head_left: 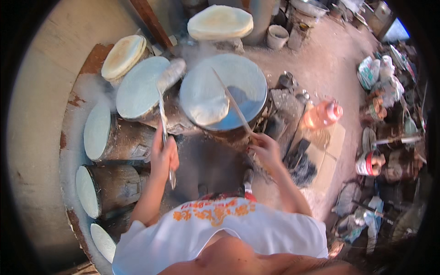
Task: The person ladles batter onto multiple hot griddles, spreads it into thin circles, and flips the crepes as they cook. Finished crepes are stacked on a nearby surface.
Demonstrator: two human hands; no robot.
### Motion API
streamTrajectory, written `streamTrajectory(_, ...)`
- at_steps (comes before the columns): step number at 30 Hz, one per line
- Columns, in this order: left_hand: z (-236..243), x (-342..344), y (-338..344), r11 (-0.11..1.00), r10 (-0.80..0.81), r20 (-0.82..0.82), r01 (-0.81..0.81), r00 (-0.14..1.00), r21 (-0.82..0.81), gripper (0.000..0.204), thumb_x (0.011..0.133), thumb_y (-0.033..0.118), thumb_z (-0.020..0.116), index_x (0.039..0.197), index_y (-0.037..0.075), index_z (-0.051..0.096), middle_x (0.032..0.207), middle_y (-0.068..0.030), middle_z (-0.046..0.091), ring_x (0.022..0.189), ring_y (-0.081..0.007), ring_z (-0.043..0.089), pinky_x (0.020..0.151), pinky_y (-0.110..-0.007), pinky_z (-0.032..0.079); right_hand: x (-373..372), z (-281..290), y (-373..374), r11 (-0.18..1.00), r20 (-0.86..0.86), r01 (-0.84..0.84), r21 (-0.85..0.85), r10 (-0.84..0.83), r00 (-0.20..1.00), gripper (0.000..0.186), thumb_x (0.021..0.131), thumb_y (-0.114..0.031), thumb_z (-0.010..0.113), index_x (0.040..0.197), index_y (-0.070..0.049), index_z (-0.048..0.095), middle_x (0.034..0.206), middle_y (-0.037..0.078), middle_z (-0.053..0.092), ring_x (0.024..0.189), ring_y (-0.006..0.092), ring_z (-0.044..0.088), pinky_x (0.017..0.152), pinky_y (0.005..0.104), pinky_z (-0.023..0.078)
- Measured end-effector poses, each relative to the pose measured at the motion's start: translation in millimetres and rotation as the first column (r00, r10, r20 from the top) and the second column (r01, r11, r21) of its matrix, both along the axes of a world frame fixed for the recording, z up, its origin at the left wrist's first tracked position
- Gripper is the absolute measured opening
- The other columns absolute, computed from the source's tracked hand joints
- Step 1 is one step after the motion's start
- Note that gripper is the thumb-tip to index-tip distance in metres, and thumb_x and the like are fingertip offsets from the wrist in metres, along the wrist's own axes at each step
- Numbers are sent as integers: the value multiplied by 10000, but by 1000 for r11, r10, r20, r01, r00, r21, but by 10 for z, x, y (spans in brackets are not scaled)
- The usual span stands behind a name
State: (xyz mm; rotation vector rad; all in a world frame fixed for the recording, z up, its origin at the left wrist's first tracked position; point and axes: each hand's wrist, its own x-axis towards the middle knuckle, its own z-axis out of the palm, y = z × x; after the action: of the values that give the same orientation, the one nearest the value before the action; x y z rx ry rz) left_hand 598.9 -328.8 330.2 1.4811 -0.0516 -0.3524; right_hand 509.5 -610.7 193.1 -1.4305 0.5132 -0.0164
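Note:
Both my arms reach forward over a round griddle (256,94) with steam around it. My left hand (165,158) is closed round the handle of a swab (162,110). Its thick, pale, cloth-like head points up between two griddles. In my right hand (266,149) is a long thin wooden stick (233,103), slanting up and left across the griddle. Left of the stick, a pale, rounded piece of thin flatbread (210,111) lies at the near part of the griddle; whether the stick touches it, I cannot tell. A darker patch shows on the surface to the right.
Left of me curves a row of drum stoves (121,183) with pale round tops. Stacks of flatbread stand at far left (123,57) and at the back (220,23). On the right are a pinkish jug (323,114), cardboard (327,160), a dark brush-like bundle (302,169) and clutter.

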Motion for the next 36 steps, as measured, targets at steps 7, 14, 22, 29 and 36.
streamTrajectory(7, -36, 101, 571, 952, -66, -9, 60, 998, -300, 582, 963, 143, 455, 1468, 218, 176, 616, 26, 356, 375, -21, 292, 317, -183, 267, 1137, -866, 2383, 916, 109, 161, 367, -214, 971, 277, 940, -159, 480, 1211, -117, 436, 735, 18, 553, 488, 81, 471, 391, 236, 386)
streamTrajectory(14, 65, 91, 990, 939, -144, -29, 128, 989, -320, 585, 960, 145, 467, 1462, 233, 179, 602, 23, 354, 381, -42, 313, 328, -203, 284, 703, -763, 2233, 831, 102, 520, 196, -545, 832, 307, 928, -207, 537, 1226, -153, 487, 645, -28, 447, 461, 58, 388, 373, 214, 330)
streamTrajectory(22, 0, 13, 1134, 971, -137, 23, 139, 990, -196, 586, 958, 148, 470, 1462, 200, 176, 565, 30, 321, 370, -51, 299, 325, -215, 283, 543, -978, 2270, 908, 244, 403, -113, -368, 897, 268, 973, -184, 443, 1221, -101, 501, 655, 16, 511, 397, 79, 398, 338, 249, 323)
streamTrajectory(29, -163, -14, 734, 953, -193, -39, 178, 980, -245, 587, 953, 132, 477, 1460, 200, 189, 549, 32, 332, 366, -45, 291, 315, -217, 280, -44, -688, 1062, 918, -34, 388, 80, -387, 922, 343, 942, -227, 508, 1278, -169, 543, 649, 9, 520, 431, 95, 444, 365, 261, 385)
streamTrajectory(36, -94, -75, -112, 969, -174, -1, 171, 985, -180, 566, 955, 127, 473, 1452, 198, 213, 550, 36, 337, 370, -40, 306, 322, -209, 290, 494, -169, 413, 967, -31, 188, -170, -196, 980, 336, 941, -253, 502, 1250, -136, 564, 647, 37, 566, 446, 113, 479, 389, 265, 391)
